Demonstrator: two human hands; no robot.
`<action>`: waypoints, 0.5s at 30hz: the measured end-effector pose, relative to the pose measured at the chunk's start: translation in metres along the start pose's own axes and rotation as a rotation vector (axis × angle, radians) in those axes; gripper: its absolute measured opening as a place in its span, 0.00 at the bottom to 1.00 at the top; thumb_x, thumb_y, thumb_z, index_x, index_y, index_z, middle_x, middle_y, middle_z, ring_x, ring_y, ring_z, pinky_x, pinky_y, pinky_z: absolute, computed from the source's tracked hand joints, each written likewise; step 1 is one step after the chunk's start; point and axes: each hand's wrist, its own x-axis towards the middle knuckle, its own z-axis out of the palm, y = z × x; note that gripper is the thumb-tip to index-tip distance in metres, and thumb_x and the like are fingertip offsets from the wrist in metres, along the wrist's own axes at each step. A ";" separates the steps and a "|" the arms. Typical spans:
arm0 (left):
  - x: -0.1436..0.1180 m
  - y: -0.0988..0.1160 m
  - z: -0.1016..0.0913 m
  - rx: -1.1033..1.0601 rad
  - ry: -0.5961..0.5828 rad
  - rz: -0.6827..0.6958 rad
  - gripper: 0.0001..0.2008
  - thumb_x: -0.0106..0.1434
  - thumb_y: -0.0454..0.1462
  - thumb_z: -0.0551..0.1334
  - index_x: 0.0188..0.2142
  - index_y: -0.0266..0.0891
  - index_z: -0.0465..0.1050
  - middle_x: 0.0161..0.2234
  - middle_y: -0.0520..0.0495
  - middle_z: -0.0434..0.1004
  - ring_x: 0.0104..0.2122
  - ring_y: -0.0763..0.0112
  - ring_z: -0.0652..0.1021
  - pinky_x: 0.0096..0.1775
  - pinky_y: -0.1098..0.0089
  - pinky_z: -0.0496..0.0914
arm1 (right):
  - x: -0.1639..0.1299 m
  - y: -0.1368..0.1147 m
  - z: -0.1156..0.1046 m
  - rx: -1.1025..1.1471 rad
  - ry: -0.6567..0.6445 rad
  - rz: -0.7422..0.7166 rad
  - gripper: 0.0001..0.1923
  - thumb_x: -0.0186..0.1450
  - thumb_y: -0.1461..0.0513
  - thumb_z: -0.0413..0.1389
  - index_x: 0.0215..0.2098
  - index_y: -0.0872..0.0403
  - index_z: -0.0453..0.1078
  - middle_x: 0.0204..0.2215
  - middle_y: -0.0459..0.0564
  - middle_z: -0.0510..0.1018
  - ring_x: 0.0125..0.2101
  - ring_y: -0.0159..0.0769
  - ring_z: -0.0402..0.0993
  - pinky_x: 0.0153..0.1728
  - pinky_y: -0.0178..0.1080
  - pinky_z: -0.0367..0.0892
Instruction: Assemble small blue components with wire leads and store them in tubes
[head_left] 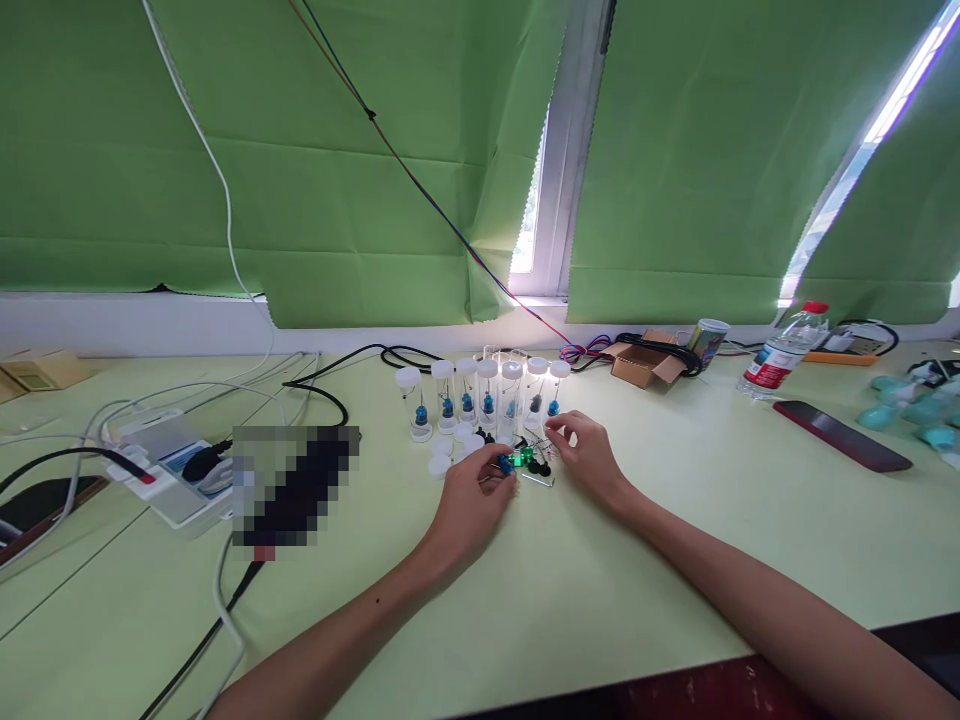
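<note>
My left hand (474, 497) is closed in a pinch on a small blue part (506, 464). Just right of its fingertips lies a small bright green piece (522, 457), beside black pieces (538, 467) and a thin bent metal rod (537, 480). At the right edge of this pile, my right hand (586, 452) has its thumb and forefinger drawn together; what they hold, if anything, is too small to make out. Behind both hands stand several clear tubes with white caps (487, 368), most with a blue piece inside. Loose white caps (441, 465) lie left of the pile.
A white power strip (184, 510) and a pixelated dark object (296, 490) sit at left among cables. At the back right are an open cardboard box (643, 368), a cup (709, 342) and a bottle (784, 355). A dark phone-like slab (841, 436) lies farther right.
</note>
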 end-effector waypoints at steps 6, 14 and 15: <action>0.003 0.003 0.000 -0.108 0.014 -0.078 0.15 0.60 0.45 0.61 0.42 0.38 0.73 0.29 0.48 0.77 0.29 0.67 0.79 0.37 0.65 0.75 | 0.001 0.008 0.004 -0.053 -0.048 0.031 0.05 0.62 0.64 0.56 0.33 0.54 0.75 0.30 0.49 0.77 0.26 0.33 0.70 0.34 0.39 0.67; 0.002 0.005 -0.001 -0.044 0.054 -0.016 0.14 0.61 0.44 0.60 0.44 0.40 0.72 0.33 0.49 0.73 0.24 0.73 0.74 0.30 0.69 0.73 | 0.000 0.012 0.006 -0.094 -0.109 0.066 0.06 0.61 0.66 0.56 0.34 0.54 0.77 0.31 0.49 0.75 0.26 0.33 0.69 0.34 0.37 0.66; 0.002 0.005 -0.001 -0.033 0.057 -0.015 0.14 0.61 0.44 0.60 0.43 0.40 0.72 0.32 0.50 0.73 0.23 0.73 0.74 0.29 0.70 0.73 | 0.000 0.012 0.006 -0.099 -0.118 0.064 0.06 0.61 0.65 0.57 0.34 0.54 0.77 0.31 0.49 0.75 0.27 0.33 0.69 0.34 0.37 0.65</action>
